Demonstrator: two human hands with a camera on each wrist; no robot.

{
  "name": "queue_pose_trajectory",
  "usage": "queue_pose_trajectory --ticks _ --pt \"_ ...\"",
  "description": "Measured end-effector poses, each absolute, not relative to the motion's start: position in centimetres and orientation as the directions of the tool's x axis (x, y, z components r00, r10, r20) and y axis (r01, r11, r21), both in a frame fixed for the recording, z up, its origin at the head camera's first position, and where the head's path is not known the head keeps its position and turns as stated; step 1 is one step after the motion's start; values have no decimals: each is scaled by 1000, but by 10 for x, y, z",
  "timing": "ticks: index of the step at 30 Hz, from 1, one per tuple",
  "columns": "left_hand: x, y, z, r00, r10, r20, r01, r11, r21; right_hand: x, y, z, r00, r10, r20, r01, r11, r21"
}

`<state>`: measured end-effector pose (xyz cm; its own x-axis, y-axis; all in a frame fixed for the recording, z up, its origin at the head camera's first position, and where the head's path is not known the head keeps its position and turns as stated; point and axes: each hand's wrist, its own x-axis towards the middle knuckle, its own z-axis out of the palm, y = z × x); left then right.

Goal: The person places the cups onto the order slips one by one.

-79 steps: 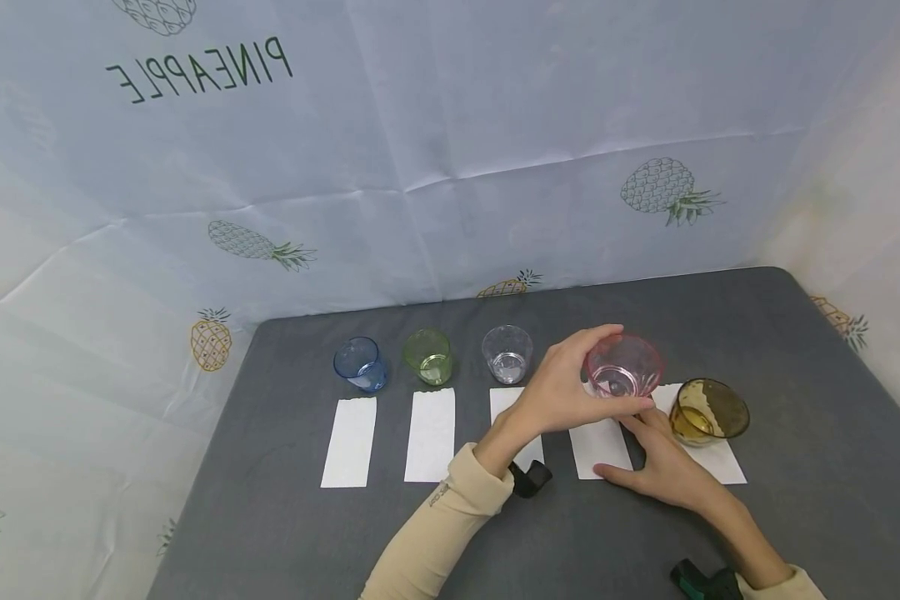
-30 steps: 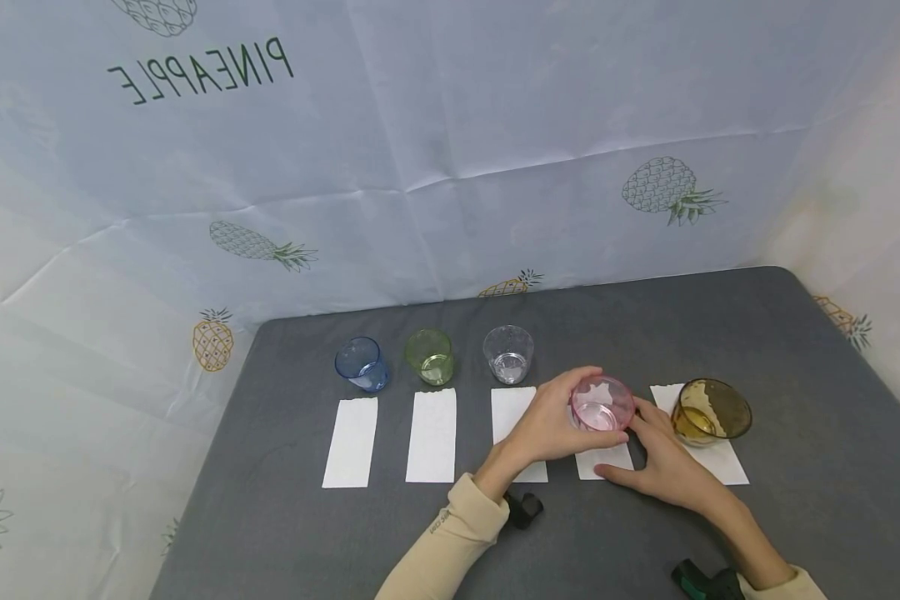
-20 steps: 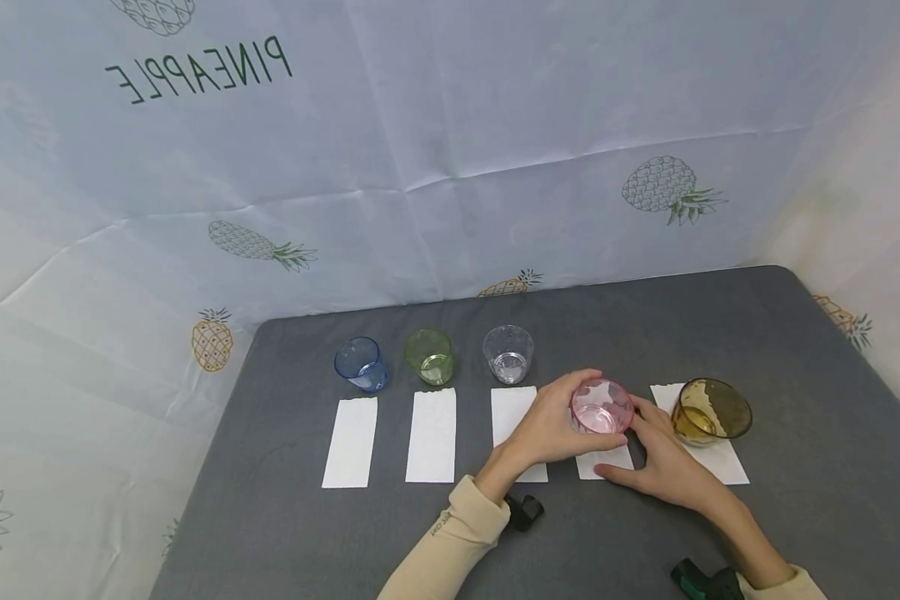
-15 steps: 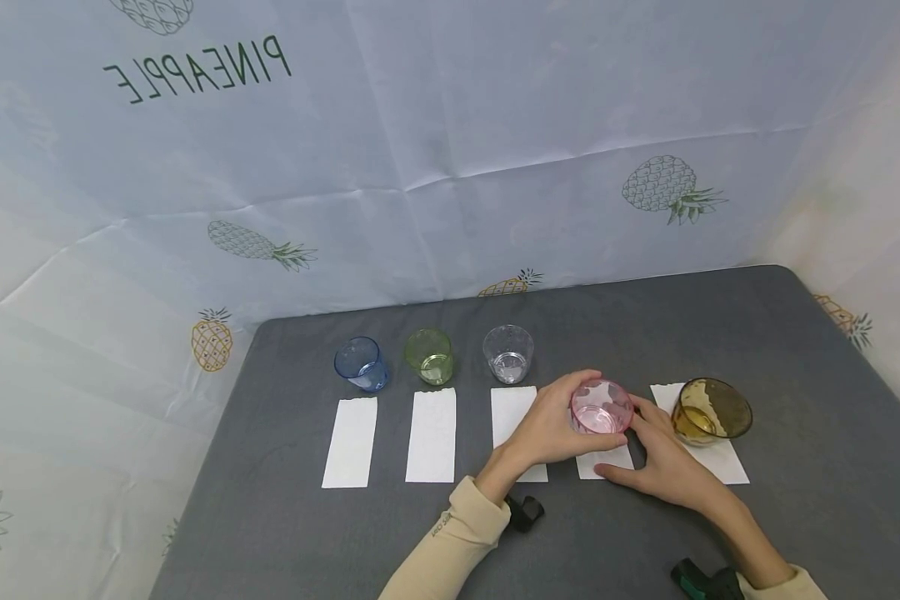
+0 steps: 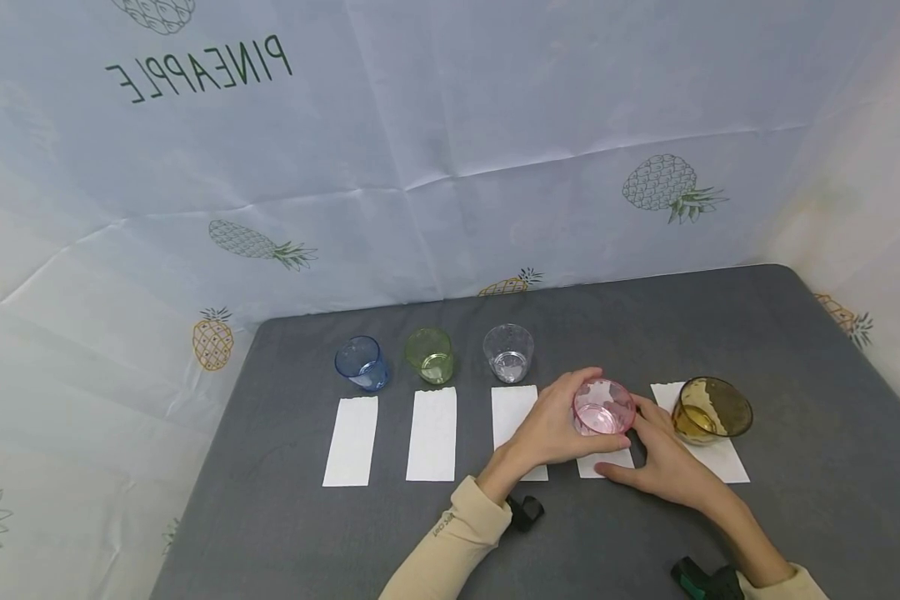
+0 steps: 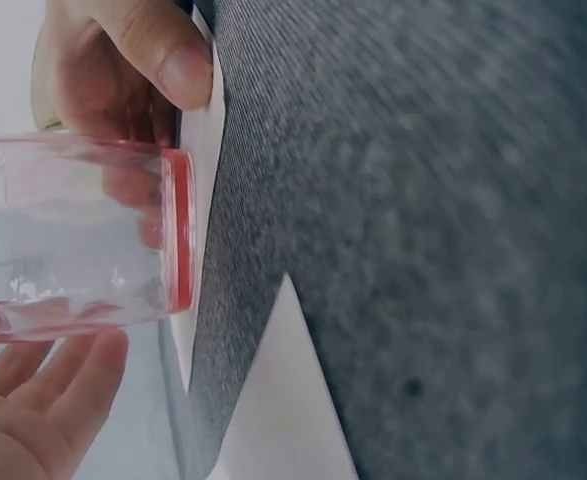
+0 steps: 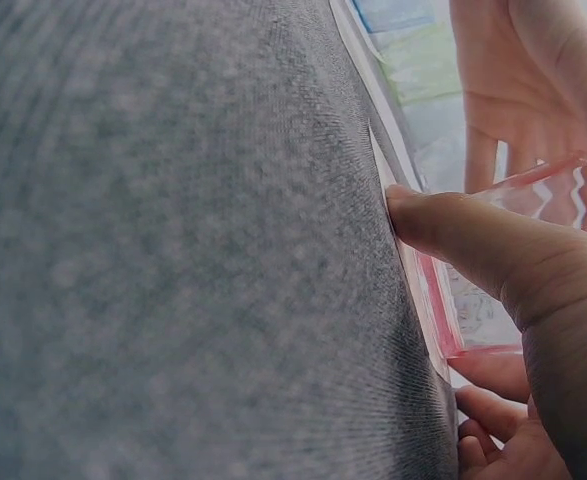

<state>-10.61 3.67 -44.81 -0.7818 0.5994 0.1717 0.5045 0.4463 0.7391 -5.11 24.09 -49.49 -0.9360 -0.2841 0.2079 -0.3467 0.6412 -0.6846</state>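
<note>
My left hand (image 5: 558, 425) grips a pink-rimmed clear glass (image 5: 603, 407) from its left side, fingers behind and thumb in front. The glass stands upright on a white paper strip (image 5: 606, 463), mostly covering its upper part. In the left wrist view, the glass's thick red base (image 6: 180, 232) sits right at the paper. My right hand (image 5: 663, 462) rests along the right side of that strip, thumb and fingers spread. Seen from the right wrist, its thumb (image 7: 453, 225) lies straight at the paper's edge, while the other fingers are beside the glass base.
An amber glass (image 5: 708, 412) stands on another paper strip (image 5: 723, 467) just right of my right hand. Blue (image 5: 362, 364), green (image 5: 430, 357) and colourless (image 5: 508, 354) glasses stand behind further strips on the left. A pineapple-print curtain (image 5: 450, 225) hangs behind the grey table (image 5: 270, 467).
The pink glass has come down, nearer and slightly left, in my left hand onto the paper strip. Over the last second both hands have barely moved. The right hand has kept its place.
</note>
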Motion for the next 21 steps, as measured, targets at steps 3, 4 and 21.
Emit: queue_pose_trajectory --ticks 3,4,21 --pt "-105 35 -447 -781 594 193 514 435 739 -51 241 -495 -933 -287 216 -355 639 -683" --pt "-105 35 -447 -780 592 200 517 432 739 -51 240 -495 -933 -286 218 -355 640 -681" --pt "-101 37 -447 -807 556 200 497 454 740 -51 241 -494 -943 -275 189 -327 649 -687"
